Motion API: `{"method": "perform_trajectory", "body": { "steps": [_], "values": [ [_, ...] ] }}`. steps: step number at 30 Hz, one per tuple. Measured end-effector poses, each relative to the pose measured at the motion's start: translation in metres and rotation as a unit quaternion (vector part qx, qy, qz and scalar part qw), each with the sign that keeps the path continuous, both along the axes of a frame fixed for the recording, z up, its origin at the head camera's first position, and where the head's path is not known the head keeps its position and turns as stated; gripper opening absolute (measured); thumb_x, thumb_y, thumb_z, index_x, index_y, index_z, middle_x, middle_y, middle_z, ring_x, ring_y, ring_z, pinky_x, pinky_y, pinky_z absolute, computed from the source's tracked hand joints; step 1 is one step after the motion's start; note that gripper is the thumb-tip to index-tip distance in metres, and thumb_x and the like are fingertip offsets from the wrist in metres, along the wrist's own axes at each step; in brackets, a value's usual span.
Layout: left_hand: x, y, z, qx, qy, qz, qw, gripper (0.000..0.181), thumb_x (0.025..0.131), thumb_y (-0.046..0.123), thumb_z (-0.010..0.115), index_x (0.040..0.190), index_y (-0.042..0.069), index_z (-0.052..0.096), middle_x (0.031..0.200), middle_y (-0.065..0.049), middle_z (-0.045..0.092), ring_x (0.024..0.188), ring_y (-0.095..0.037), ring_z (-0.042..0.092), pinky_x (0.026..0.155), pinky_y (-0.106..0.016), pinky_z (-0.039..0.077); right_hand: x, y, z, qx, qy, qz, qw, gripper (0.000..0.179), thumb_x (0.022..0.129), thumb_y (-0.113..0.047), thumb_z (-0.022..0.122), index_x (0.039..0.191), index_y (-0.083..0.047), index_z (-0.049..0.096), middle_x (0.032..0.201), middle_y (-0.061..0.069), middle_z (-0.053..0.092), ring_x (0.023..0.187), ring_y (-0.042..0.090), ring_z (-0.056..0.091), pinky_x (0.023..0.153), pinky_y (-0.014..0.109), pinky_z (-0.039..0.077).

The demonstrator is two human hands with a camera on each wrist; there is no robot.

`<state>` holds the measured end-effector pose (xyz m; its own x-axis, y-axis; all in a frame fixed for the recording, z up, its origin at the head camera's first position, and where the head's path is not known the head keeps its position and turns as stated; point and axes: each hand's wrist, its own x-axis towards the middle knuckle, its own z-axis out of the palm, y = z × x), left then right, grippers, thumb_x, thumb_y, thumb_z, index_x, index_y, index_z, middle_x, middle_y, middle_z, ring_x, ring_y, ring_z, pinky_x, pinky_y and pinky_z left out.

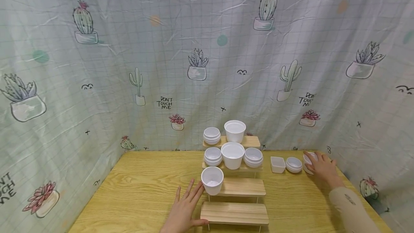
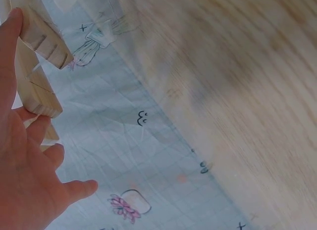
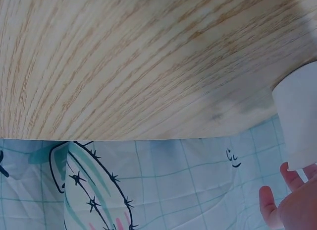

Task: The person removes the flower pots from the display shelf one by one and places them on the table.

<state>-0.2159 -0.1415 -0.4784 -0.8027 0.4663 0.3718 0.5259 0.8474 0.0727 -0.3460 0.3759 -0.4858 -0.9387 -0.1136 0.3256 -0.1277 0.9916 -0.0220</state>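
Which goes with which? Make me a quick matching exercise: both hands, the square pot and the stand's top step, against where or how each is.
1. Left hand
2. Right hand
3. Square pot
4. Top step

A. At the rightmost pot
B. Bears two pots
C. At the stand's left side
D. On the table

Pairs: 1-C, 2-A, 3-D, 4-B

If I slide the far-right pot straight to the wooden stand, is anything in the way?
Yes, two white pots: a round ridged one just left of the far-right pot, then a square one nearer the wooden stand.
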Motion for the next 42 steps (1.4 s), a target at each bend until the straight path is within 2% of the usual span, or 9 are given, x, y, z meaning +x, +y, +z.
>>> {"method": "perform_trajectory", "body": {
  "steps": [6,22,28,31,37,38,42],
  "values": [
    [0.000,0.000,0.001,0.002,-0.005,0.000,1.0000,0.102,0.061,0.069,0.058,0.142,0.018,0.023,0.148,0.001,0.025,0.134,-0.032,0.024,0.094,-0.067,0.026,0.001,-0.001,0.001,-0.002,0.001,0.003,1.0000,0.044,0.091,-0.034,0.047,0.130,-0.016,0.035,0.118,0.027,0.040,0.107,0.048,0.037,0.074,0.070,0.028],
    [0.000,0.000,-0.001,0.001,-0.008,0.002,1.0000,0.102,0.062,0.071,0.055,0.142,0.019,0.022,0.148,0.001,0.024,0.134,-0.032,0.024,0.095,-0.066,0.025,-0.001,0.000,0.000,-0.004,-0.010,0.006,0.9999,0.046,0.091,-0.035,0.047,0.132,-0.018,0.033,0.123,0.028,0.039,0.110,0.048,0.037,0.076,0.073,0.027],
    [0.000,0.000,0.000,0.003,-0.013,0.002,0.9999,0.101,0.063,0.072,0.053,0.143,0.020,0.021,0.148,0.000,0.024,0.135,-0.031,0.023,0.095,-0.067,0.025,-0.002,0.001,-0.001,-0.019,-0.015,0.008,0.9997,0.048,0.091,-0.037,0.045,0.133,-0.017,0.032,0.125,0.028,0.036,0.111,0.049,0.033,0.078,0.074,0.025],
    [0.001,0.001,0.000,0.003,-0.014,0.001,0.9999,0.101,0.063,0.072,0.053,0.143,0.019,0.022,0.149,0.001,0.024,0.135,-0.032,0.023,0.095,-0.067,0.025,-0.001,0.001,0.000,-0.020,-0.006,0.012,0.9997,0.049,0.090,-0.037,0.048,0.132,-0.016,0.033,0.124,0.026,0.036,0.112,0.047,0.033,0.078,0.074,0.025],
    [0.001,0.001,0.000,0.001,-0.017,0.003,0.9998,0.100,0.063,0.072,0.054,0.142,0.019,0.023,0.149,0.002,0.022,0.135,-0.031,0.021,0.096,-0.066,0.025,0.004,0.000,0.004,-0.005,0.043,0.024,0.9988,0.053,0.085,-0.036,0.055,0.130,-0.018,0.035,0.122,0.023,0.040,0.110,0.044,0.038,0.075,0.070,0.030],
    [-0.001,0.000,-0.003,0.000,-0.006,0.003,1.0000,0.101,0.063,0.073,0.053,0.143,0.020,0.022,0.149,0.004,0.021,0.136,-0.029,0.020,0.095,-0.066,0.026,0.006,-0.001,0.006,-0.002,0.044,0.026,0.9987,0.053,0.085,-0.036,0.056,0.130,-0.018,0.035,0.122,0.023,0.040,0.110,0.044,0.038,0.075,0.070,0.030],
    [-0.001,0.000,-0.003,0.001,-0.003,0.002,1.0000,0.101,0.063,0.072,0.055,0.143,0.020,0.021,0.150,0.003,0.020,0.136,-0.030,0.020,0.095,-0.066,0.026,0.013,-0.006,0.012,0.008,0.049,0.039,0.9980,0.055,0.085,-0.037,0.056,0.131,-0.017,0.034,0.126,0.024,0.038,0.112,0.046,0.037,0.076,0.070,0.031]
  ]
}}
